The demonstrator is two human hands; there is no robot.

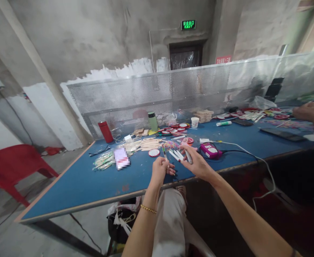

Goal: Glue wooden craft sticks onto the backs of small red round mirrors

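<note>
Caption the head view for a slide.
At a blue table, the left hand holds a slim item, the right hand a pale cylinder.

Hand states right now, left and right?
Left hand: closed, holding a slim stick.
Right hand: holding a pale cylinder; can't tell whether it also touches the white pens.

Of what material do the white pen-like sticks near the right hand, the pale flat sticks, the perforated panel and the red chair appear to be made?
White pen-like sticks: probably plastic; evenly white, smooth-looking.
Pale flat sticks: likely bare wood; matte, light tan.
Perforated panel: seemingly metal; dull grey, rows of small holes.
Red chair: probably moulded plastic; one plain colour, rounded edges.
</note>
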